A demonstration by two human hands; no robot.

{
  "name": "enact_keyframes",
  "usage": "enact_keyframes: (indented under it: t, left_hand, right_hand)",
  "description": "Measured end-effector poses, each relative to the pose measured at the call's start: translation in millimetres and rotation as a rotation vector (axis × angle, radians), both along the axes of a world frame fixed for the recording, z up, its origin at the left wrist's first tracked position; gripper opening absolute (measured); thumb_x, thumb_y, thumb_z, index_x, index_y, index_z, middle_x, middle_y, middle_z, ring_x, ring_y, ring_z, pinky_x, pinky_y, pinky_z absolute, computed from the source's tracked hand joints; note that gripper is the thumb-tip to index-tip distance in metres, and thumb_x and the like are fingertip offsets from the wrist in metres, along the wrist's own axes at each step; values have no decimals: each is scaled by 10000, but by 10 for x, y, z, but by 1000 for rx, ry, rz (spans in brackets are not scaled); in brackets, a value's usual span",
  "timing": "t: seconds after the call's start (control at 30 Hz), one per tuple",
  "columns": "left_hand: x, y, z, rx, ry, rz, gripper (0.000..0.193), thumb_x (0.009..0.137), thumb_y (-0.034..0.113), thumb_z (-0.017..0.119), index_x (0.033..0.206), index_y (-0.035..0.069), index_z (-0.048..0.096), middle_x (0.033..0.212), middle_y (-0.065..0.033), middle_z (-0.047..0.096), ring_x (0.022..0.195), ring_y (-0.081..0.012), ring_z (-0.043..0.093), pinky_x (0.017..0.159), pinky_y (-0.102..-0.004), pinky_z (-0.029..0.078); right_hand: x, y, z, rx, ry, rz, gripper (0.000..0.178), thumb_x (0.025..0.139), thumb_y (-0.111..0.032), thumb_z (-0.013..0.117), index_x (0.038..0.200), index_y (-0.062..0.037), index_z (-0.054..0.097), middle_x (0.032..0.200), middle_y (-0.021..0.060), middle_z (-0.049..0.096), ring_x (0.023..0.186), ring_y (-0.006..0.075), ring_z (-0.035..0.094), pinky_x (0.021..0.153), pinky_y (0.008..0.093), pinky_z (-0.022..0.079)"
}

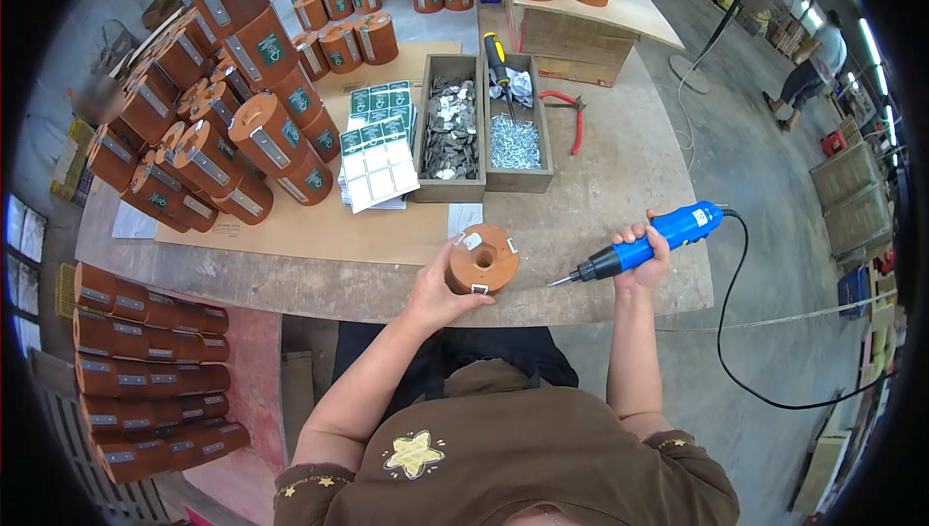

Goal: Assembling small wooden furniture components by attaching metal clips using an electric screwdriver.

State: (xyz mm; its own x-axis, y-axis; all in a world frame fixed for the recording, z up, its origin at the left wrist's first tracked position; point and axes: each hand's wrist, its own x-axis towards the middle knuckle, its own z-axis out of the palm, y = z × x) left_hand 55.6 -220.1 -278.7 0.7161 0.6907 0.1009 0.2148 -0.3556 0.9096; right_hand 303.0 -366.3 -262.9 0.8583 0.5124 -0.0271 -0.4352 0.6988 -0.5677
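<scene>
My left hand [440, 286] grips a round orange-brown wooden block [496, 270] from its left side, at the table's front edge. The block has a hole in the middle of its top and small metal brackets at its rim. In my right hand [643, 255] is a blue electric screwdriver [668, 238]; its black nose and thin bit point left toward the block, a gap apart. A black cord runs from its back end down to the right. Beyond the block stand a wooden tray of grey metal pieces [452, 129] and one of small silver screws [515, 143].
Stacked orange-brown cylinders [281, 139] fill the left of the wooden table [600, 178]. Sticker sheets [379, 153] lie beside the trays. A yellow-black screwdriver [497, 61] rests in one tray, with red-handled pliers [578, 129] alongside. More cylinders [150, 371] lie lower left. Another person [818, 57] stands far right.
</scene>
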Motion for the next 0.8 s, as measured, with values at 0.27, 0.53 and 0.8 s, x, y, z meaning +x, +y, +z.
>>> enact_keyframes:
  t: [0.27, 0.53, 0.8]
  left_hand:
    - [-272, 599, 752, 227, 451, -395, 276, 685, 175, 683, 888, 3, 609, 790, -123, 629, 729, -197, 617, 651, -299, 481]
    - [1338, 1286, 1077, 398, 172, -369, 243, 776, 214, 596, 703, -18, 596, 553, -54, 558, 506, -72, 473, 497, -257, 413]
    - [2177, 1142, 453, 985, 1016, -544, 246, 664, 135, 527, 899, 134, 601, 948, -81, 614, 912, -254, 578, 741, -412, 441]
  right_hand:
    - [180, 47, -453, -38, 124, 4, 423, 690, -108, 537, 1092, -89, 409, 664, 60, 474, 597, 191, 482, 576, 368, 436]
    - [238, -44, -511, -85, 174, 81, 425, 675, -135, 533, 1082, -90, 417, 596, 64, 456, 532, 194, 486, 528, 350, 449]
    - [206, -17, -514, -6, 248, 129, 452, 681, -75, 538, 1103, -91, 378, 638, 101, 494, 581, 228, 515, 571, 386, 447]
